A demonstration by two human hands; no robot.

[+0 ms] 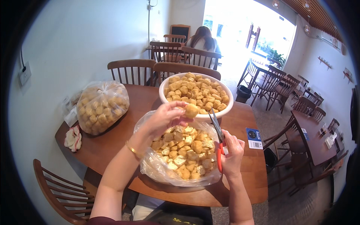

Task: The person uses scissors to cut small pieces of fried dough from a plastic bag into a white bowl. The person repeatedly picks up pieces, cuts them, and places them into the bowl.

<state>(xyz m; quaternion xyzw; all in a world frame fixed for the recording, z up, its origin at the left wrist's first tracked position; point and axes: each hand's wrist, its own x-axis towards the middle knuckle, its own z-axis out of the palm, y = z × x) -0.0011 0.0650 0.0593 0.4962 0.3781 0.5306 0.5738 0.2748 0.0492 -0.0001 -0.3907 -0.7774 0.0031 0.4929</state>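
Between the fingertips of my left hand [167, 118] is a golden fried tofu puff [191, 110], held above the near bag. My right hand [232, 152] grips scissors [219, 140] with red handles, their blades parted and pointing up, just right of the puff. Beneath both hands, an opened clear plastic bag [150, 170] holds many tofu pieces [180, 160], several showing pale cut insides. Behind it stands a white basin [230, 101] heaped with whole tofu puffs [197, 90]. The basin's near rim is partly hidden by my left hand and the puff.
On the wooden table [93, 155], a full clear bag of puffs [101, 110] stands at left beside a white cloth [73, 138]. A printed card [254, 138] lies near the right edge. Chairs [131, 71] surround the table; a person [202, 39] sits farther back.
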